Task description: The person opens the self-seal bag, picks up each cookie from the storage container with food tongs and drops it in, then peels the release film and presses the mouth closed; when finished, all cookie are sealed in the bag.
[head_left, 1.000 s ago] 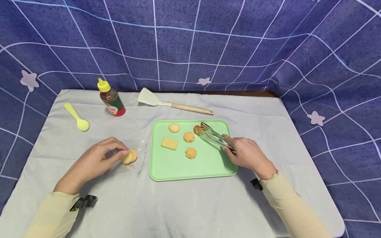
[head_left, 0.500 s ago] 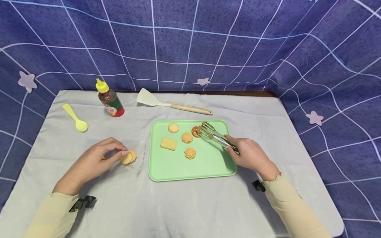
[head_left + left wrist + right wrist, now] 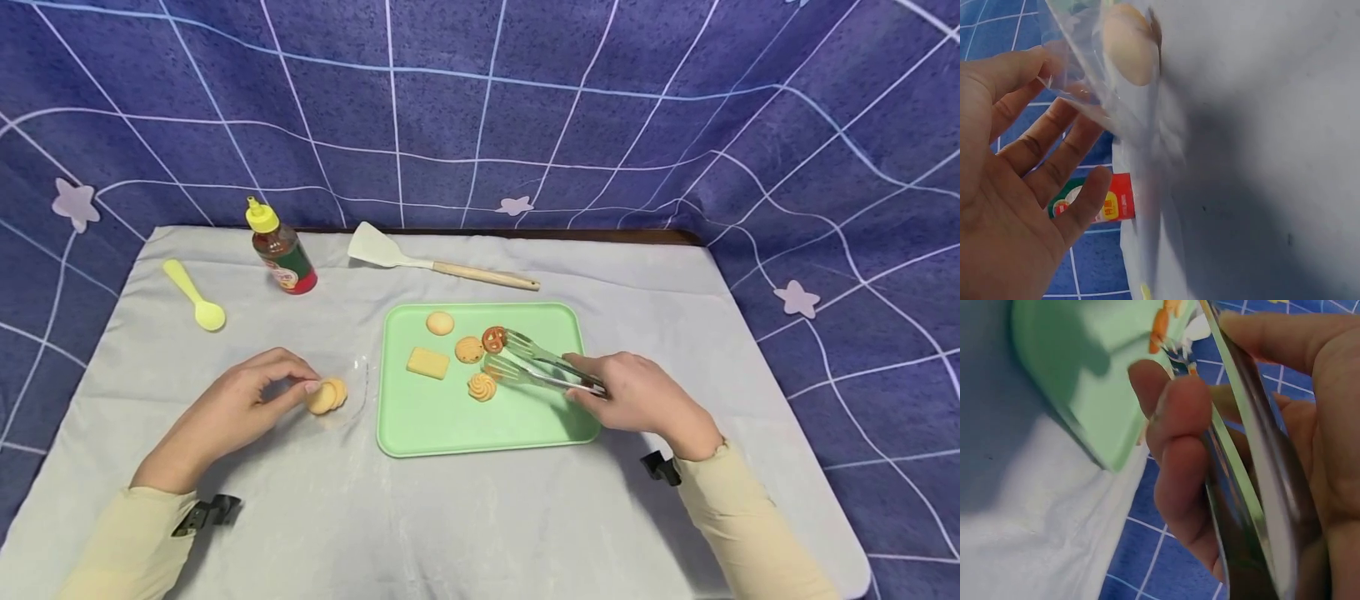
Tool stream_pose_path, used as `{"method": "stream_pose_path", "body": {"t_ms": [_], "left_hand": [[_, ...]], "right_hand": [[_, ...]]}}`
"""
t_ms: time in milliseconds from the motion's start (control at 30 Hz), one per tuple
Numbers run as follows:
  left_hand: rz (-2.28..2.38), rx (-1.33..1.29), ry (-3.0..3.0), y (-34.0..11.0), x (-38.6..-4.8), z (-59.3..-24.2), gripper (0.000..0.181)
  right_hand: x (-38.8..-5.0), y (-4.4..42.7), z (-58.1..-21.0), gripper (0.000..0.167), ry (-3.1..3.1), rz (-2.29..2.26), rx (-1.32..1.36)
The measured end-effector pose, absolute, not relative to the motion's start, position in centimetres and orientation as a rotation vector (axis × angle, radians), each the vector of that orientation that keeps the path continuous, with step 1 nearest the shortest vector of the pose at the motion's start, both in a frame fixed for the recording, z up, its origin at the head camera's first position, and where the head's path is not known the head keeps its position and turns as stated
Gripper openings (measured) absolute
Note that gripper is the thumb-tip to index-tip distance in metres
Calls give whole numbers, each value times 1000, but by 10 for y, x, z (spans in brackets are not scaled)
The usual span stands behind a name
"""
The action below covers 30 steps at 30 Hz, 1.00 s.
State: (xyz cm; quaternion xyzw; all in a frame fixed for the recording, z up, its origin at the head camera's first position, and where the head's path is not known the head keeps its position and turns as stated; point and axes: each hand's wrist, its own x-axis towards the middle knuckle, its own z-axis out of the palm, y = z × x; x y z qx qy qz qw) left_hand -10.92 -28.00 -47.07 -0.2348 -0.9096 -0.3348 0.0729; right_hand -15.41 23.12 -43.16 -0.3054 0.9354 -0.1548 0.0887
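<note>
On the desk (image 3: 450,525), the left hand (image 3: 251,400), between the left edge and the tray (image 3: 450,429), pinches a clear bag (image 3: 1075,56) with thumb and forefinger; its other fingers are loose. Cookies (image 3: 324,398) show in the bag. The right hand (image 3: 637,392), near the tray's right edge, has its fingers curled round the tongs (image 3: 553,380), whose tips stand apart: one just beside the pretzel (image 3: 493,339), the other near the swirl cookie (image 3: 482,387). The chip cookie (image 3: 469,350), biscuit (image 3: 428,362) and round cookie (image 3: 440,323) lie toward the tray's left edge. Near the desk's back edge are the bottle (image 3: 287,260), upright, and the spatula (image 3: 483,275); the spoon (image 3: 209,316) lies near the left edge.
</note>
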Motion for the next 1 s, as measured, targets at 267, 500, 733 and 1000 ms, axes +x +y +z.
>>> {"method": "stream_pose_path", "body": {"t_ms": [267, 500, 733, 1000], "left_hand": [[-1015, -708, -2732, -279, -110, -473, 17], [-1012, -710, -2720, -279, -109, -474, 19], [-1005, -702, -2727, -279, -110, -473, 18], [-1002, -686, -2741, -278, -110, -473, 17]], "right_hand": [[-155, 228, -439, 56, 2966, -360, -968], [-157, 223, -454, 54, 2977, -366, -972], [-159, 222, -460, 50, 2980, -339, -999], [-158, 226, -461, 52, 2980, -405, -1010]]}}
